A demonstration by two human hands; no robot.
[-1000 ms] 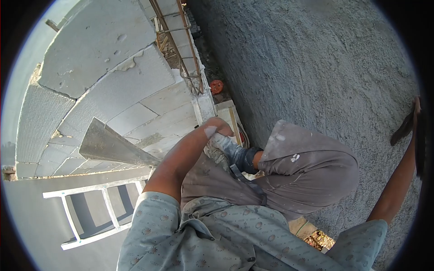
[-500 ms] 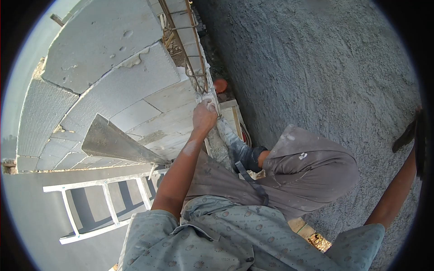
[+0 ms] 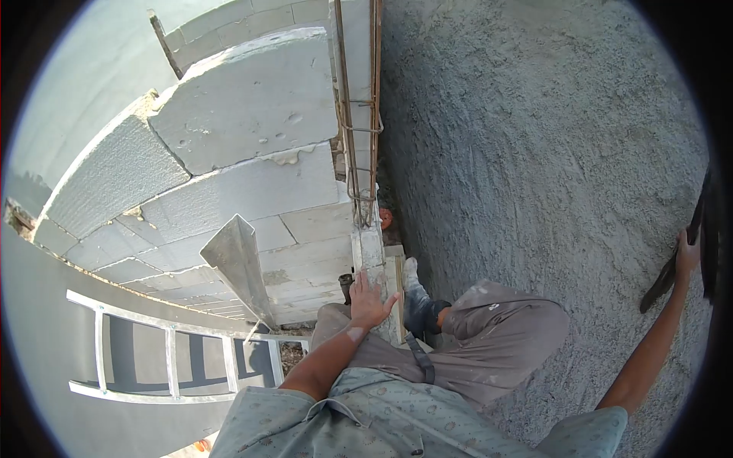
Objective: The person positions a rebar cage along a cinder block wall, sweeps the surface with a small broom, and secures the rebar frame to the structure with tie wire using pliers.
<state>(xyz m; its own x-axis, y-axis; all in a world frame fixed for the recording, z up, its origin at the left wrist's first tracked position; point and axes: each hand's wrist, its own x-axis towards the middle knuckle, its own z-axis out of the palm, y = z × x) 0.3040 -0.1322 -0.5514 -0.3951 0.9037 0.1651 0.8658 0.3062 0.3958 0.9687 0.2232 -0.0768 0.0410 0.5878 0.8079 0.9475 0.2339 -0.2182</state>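
My left hand [image 3: 369, 303] lies with its fingers spread on the narrow pale ledge [image 3: 369, 250], below the rusty rebar cage [image 3: 359, 137], and holds nothing. Far to the right, my right hand [image 3: 689, 253] is closed on a dark strip [image 3: 663, 285] beside the rough grey wall [image 3: 534, 145]. The strip's full shape is lost at the dark image edge. A bent leg [image 3: 496, 328] in dusty trousers has its dark-covered foot [image 3: 418, 299] just right of the ledge. Behind the left hand, a small dark object [image 3: 346, 285] shows at the ledge.
A pale block wall [image 3: 248, 103] stands on the left. A metal trough [image 3: 240, 267] leans before it, with a metal ladder [image 3: 172, 359] below. Beside the rebar's base is a round red-orange object [image 3: 385, 218]. A dark post [image 3: 164, 44] rises at the upper left.
My left hand has left the rebar's base and moved down the ledge, its fingers now spread. The view has shifted, showing more wall top. My right hand has come into view on the dark strip.
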